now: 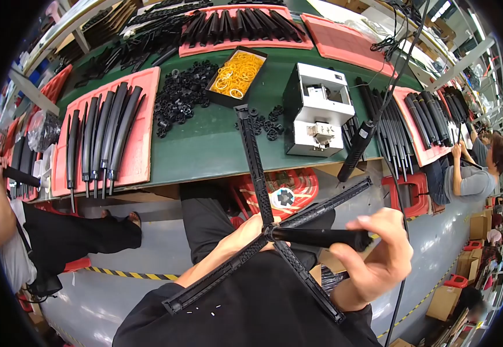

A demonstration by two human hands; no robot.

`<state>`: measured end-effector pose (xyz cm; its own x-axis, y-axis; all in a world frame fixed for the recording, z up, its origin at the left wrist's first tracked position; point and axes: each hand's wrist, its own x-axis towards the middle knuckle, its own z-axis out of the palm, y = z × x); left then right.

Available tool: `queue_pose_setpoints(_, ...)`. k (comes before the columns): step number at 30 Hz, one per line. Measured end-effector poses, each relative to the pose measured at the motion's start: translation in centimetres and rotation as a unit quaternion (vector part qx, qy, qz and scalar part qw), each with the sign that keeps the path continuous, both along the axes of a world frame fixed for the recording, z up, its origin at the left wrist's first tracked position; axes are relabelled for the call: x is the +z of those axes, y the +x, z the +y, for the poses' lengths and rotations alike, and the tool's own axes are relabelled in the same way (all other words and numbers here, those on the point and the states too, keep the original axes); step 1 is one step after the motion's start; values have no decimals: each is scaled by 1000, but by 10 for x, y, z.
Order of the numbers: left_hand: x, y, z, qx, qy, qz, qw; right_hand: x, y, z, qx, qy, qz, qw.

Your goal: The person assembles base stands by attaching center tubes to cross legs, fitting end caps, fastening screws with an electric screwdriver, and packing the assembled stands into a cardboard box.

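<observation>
My left hand [243, 236] is closed at the hub of a black folding frame with long ribbed arms [251, 156]; the frame partly hides its fingers. A smooth black tube [315, 236] extends from the hub to the right, over my lap. My right hand [382, 254] curves around the tube's far end with its fingers apart. The thumb lies along the tube's lower side, and a small gap shows between the index finger and its upper side. Black cloth covers my lap, with a few tiny white bits on it.
The green bench [205, 156] holds pink trays [136, 150] of black tubes, small black rings [179, 92], a box of yellow bands [237, 75] and a white machine [321, 110]. A black cylindrical tool [357, 151] hangs from a cable. A red stool [309, 182] stands ahead. People work at both sides.
</observation>
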<state>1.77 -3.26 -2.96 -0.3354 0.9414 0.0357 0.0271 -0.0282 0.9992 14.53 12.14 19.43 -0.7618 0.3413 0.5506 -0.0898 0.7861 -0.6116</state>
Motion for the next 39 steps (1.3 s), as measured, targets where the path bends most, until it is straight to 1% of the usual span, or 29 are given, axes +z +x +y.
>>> queue_pose_setpoints(2, 4, -1, 1, -16, 43, -33, 998, -1, 4, -2, 3, 15, 64, 998)
queue_pose_setpoints(3, 2, -1, 2, -16, 44, -32, 998, -3, 5, -2, 3, 16, 64, 998)
queue_pose_setpoints(7, -13, 5, 8, 8, 60, 31, 998, -23, 2, 2, 25, -4, 74, 997)
queue_pose_setpoints(8, -12, 4, 7, 9, 59, 31, 998, -22, 3, 1, 26, -5, 73, 997)
queue_pose_setpoints(12, -7, 4, 7, -1, 60, 109, 992, -10, 13, 0, 32, 23, 147, 988)
queue_pose_setpoints(13, -6, 3, 8, -2, 61, 111, 992, -10, 15, 1, 31, 24, 149, 988)
queue_pose_setpoints(17, -7, 3, 7, -38, 27, 32, 998, -9, 19, 5, 25, 150, -19, 988)
queue_pose_setpoints(18, -7, 5, 5, -40, 23, 29, 998, -13, 19, 3, 23, 147, -22, 989)
queue_pose_setpoints(22, 0, 7, 10, -10, 59, 59, 996, -34, 13, -4, 73, 4, 57, 996)
queue_pose_setpoints(27, -21, 8, 15, -43, 19, 51, 998, -14, 28, 7, 60, 11, 93, 994)
queue_pose_setpoints(28, -17, 13, 15, -43, 19, 45, 998, -14, 29, 5, 60, 10, 87, 994)
queue_pose_setpoints(30, -1, 13, 20, -49, 55, 7, 997, -17, 19, 1, 52, 54, -29, 997)
queue_pose_setpoints(32, 16, 10, 21, -56, 88, -31, 994, -22, 12, -3, 42, 95, -145, 984)
queue_pose_setpoints(33, 19, 8, 21, -55, 88, -31, 994, -25, 10, -4, 43, 95, -144, 984)
queue_pose_setpoints(37, 28, 3, 23, -58, 70, 61, 994, -40, 13, -5, 89, 45, -5, 995)
queue_pose_setpoints(38, 33, -1, 23, -58, 71, 62, 994, -44, 14, -4, 89, 46, -4, 995)
queue_pose_setpoints(39, 37, -6, 21, -63, 64, 54, 995, -46, 16, -1, 85, 8, -2, 996)
